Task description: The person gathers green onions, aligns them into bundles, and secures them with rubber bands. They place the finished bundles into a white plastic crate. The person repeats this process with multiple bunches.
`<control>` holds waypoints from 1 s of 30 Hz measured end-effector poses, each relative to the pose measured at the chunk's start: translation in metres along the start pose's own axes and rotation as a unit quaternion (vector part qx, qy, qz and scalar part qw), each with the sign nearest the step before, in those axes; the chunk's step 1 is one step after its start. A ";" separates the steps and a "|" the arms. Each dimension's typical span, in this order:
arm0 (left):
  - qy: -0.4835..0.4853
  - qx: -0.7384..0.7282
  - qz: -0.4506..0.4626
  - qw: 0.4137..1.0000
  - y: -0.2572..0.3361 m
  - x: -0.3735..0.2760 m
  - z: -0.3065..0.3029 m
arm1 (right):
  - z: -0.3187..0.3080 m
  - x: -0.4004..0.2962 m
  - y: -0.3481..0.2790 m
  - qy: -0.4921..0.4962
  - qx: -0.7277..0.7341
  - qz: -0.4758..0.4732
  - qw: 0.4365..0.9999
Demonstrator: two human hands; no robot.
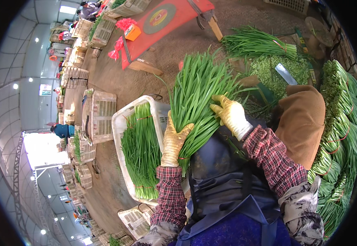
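Observation:
A large bundle of green garlic chives [197,86] lies over my lap, its leaf ends fanning away from me. A red band shows around it near my left wrist. My left hand [175,140], in a yellowed work glove, grips the left side of the bundle, thumb on top and the other fingers partly hidden. On the bundle's right side, my gloved right hand [230,115] rests its fingertips against the leaves with the fingers apart. Left of my left hand stands a white plastic crate [116,132] holding tied chive bundles [140,147].
Tied chives [335,138] are stacked on my right. A wide blade [286,73] lies on cut trimmings [264,69], below another bundle [255,43]. Ahead stands a red-covered bench [178,18] with an orange box [132,32]. Crates [103,115] and a person [62,130] are farther left.

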State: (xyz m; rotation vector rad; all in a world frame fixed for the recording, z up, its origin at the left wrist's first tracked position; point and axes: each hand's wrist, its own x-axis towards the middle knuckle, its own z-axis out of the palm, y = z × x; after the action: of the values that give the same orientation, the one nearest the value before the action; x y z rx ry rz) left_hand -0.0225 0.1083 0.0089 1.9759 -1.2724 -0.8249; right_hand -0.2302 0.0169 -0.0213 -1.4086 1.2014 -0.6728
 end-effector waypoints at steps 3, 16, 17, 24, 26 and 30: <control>0.002 0.004 0.010 1.000 -0.004 -0.001 0.000 | -0.001 0.005 0.005 -0.023 -0.061 0.026 0.998; 0.011 -0.033 0.010 0.999 0.025 -0.011 0.006 | -0.003 0.011 0.004 -0.111 -0.269 -0.170 0.942; 0.011 -0.024 0.017 0.999 0.021 -0.011 0.007 | -0.004 0.012 0.004 -0.123 -0.283 -0.172 0.936; 0.040 0.227 0.064 0.971 0.033 -0.002 0.007 | 0.001 0.008 0.021 -0.032 -0.162 -0.306 0.937; 0.030 0.273 0.079 0.958 0.025 0.004 0.011 | 0.007 -0.004 0.032 -0.063 0.090 -0.048 0.993; 0.012 0.158 -0.054 0.986 0.007 0.022 0.003 | -0.013 0.011 0.058 -0.023 0.418 0.102 0.903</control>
State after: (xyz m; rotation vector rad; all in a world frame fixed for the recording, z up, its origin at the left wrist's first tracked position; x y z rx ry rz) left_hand -0.0206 0.0847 0.0091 2.3138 -1.3593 -0.6784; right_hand -0.2553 0.0095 -0.0759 -0.5631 0.8358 -0.8603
